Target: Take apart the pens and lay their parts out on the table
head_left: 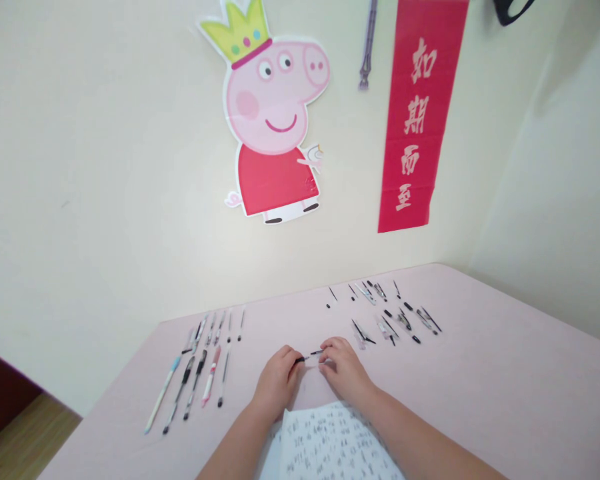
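My left hand is closed, its thumb and fingers pinching a black pen part with a pale narrow tip that points right. Most of that part is hidden inside the hand. Facing it, my right hand pinches a thin dark pen refill between thumb and fingertips. A small gap separates the two pieces, just above the pink tabletop. Below my wrists lies a sheet of handwritten paper, partly covered by my forearms.
On the left, several whole pens lie in two rows, including a pink-and-white pen and a pale blue-topped pen. Small groups of pen parts, with caps and refills, lie at the back right. The wall rises behind the table.
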`<state>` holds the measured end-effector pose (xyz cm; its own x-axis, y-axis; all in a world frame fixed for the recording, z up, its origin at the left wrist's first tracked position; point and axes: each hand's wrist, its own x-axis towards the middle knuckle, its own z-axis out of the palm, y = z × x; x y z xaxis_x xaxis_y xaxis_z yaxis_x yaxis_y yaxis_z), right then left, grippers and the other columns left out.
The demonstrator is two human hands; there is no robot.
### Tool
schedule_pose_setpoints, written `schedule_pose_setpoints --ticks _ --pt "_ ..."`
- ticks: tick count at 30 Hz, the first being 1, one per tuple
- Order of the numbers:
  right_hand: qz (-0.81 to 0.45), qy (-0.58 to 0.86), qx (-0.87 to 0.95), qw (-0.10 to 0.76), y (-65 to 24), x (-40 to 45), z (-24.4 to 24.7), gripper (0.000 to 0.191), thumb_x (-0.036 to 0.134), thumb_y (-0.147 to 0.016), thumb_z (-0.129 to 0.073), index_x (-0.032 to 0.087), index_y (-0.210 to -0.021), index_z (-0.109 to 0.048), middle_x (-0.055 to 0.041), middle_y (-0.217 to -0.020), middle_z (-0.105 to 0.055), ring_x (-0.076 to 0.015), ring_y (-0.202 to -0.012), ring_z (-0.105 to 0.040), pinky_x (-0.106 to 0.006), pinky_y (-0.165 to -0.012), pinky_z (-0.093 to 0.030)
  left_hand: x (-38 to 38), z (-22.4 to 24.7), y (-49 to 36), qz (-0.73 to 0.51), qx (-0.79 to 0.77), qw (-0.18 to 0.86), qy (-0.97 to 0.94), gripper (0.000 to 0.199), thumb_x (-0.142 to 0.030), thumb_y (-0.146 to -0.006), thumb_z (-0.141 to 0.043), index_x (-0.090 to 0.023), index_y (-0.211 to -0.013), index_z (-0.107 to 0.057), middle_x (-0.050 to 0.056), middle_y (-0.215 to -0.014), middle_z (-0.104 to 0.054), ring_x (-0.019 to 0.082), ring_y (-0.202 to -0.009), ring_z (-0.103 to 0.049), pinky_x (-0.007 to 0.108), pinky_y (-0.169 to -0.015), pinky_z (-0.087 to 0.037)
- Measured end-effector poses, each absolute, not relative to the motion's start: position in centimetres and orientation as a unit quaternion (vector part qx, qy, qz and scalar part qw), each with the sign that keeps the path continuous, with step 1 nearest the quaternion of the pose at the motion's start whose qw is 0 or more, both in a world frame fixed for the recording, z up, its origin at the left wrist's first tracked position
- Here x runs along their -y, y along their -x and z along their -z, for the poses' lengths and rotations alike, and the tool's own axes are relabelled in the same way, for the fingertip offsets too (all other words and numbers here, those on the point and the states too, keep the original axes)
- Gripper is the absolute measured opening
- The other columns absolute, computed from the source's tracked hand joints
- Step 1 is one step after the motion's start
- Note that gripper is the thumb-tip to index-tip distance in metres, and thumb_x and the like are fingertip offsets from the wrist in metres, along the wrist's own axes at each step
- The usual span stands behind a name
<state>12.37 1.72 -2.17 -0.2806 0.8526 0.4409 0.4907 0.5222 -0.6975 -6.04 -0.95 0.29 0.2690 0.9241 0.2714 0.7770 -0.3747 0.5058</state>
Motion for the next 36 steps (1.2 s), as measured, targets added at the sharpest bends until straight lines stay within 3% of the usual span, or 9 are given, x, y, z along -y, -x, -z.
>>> schedule_pose_setpoints --ticks 5,13,21,27,31,36 --pt "-0.209 0.435 0.777 0.403 -12.3 -1.6 2.1 0.019 0.004 -0.065 -0.057 0.021 -0.068 -0.064 -0.0065 -0.092 -0.059 -0.0222 -0.096 -0.049 -0.037 -0.086 -0.040 0.9 -0.1 6.0 -0.276 -0.527 0.139 -0.791 0.020 -0.019 -0.084 -0.040 -0.019 -0.090 -0.059 0.005 -0.088 -0.056 0.016 -0.083 -0.053 0.029 -0.075 -0.043" --pt "-0.210 0.405 0.776 0.436 -12.4 -1.4 1.3 0.027 0.004 -0.064 -0.059 0.020 -0.087 -0.061 -0.0066 -0.094 -0.058 -0.0221 -0.096 -0.049 -0.038 -0.086 -0.040 0.9 0.0 5.9 -0.262 -0.520 0.137 -0.801 0.021 -0.019 -0.084 -0.041 -0.019 -0.093 -0.061 0.005 -0.088 -0.055 0.016 -0.083 -0.053 0.028 -0.075 -0.043" --pt "-0.224 0.385 0.783 0.434 -12.2 -1.3 1.1 0.011 0.011 -0.070 -0.060 0.021 -0.069 -0.065 -0.0060 -0.091 -0.061 -0.0219 -0.098 -0.049 -0.038 -0.089 -0.038 0.9 0.3 5.9 -0.255 -0.486 0.143 -0.823 0.024 -0.021 -0.085 -0.040 -0.020 -0.096 -0.061 0.005 -0.089 -0.055 0.015 -0.082 -0.053 0.028 -0.074 -0.043" --pt "-0.241 0.414 0.735 0.481 -12.5 -2.2 2.1 0.011 0.011 -0.070 -0.055 0.020 -0.071 -0.062 -0.0060 -0.088 -0.062 -0.0208 -0.091 -0.052 -0.037 -0.085 -0.040 0.9 -0.2 6.4 -0.287 -0.521 0.138 -0.792 0.020 -0.018 -0.083 -0.043 -0.020 -0.090 -0.062 0.005 -0.087 -0.057 0.017 -0.085 -0.054 0.030 -0.077 -0.043" --pt "-0.282 0.459 0.665 0.518 -12.9 -2.9 2.6 0.009 0.020 -0.073 -0.052 0.019 -0.075 -0.060 -0.0066 -0.086 -0.063 -0.0216 -0.088 -0.055 -0.035 -0.080 -0.042 0.7 -0.4 6.7 -0.300 -0.541 0.138 -0.774 0.019 -0.019 -0.081 -0.045 -0.019 -0.089 -0.062 0.006 -0.087 -0.058 0.018 -0.085 -0.055 0.031 -0.077 -0.043" --pt "-0.372 0.492 0.571 0.541 -13.4 -3.3 2.8 0.025 0.041 -0.080 -0.048 0.019 -0.083 -0.059 -0.0043 -0.083 -0.062 -0.0192 -0.075 -0.056 -0.031 -0.070 -0.043 0.6 -0.3 6.8 -0.315 -0.548 0.139 -0.763 0.021 -0.018 -0.082 -0.043 -0.019 -0.090 -0.062 0.006 -0.089 -0.058 0.018 -0.087 -0.055 0.033 -0.080 -0.044"
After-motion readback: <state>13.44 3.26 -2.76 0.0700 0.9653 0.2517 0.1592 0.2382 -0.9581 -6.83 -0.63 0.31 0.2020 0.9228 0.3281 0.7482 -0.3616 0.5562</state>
